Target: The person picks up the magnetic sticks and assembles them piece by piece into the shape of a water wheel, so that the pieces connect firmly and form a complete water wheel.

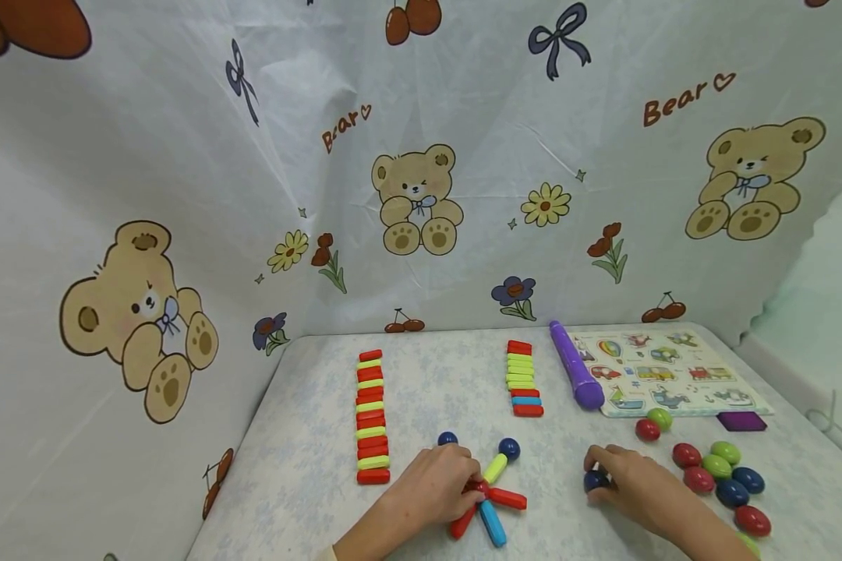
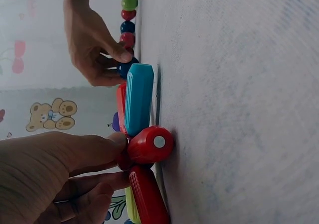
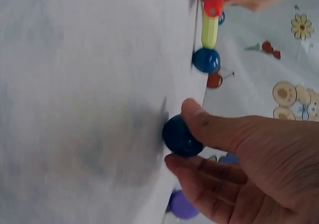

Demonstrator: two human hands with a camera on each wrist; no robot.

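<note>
Toward the left of the head view, a long column of red and yellow rods stands on the pale tabletop. At bottom centre, the left hand pinches the red hub ball between thumb and fingers; a dark blue ball shows just above that hand. From the hub spread a yellow rod tipped with another blue ball, a red rod pointing right, a light blue rod pointing down and a second red rod at lower left. A shorter rod column lies above, right of centre, then a purple wand. At lower right, the right hand grips a loose blue ball between thumb and fingertips, well apart from the hub. Beyond are a picture board and, at the frame's right, scattered red, green and blue balls.
</note>
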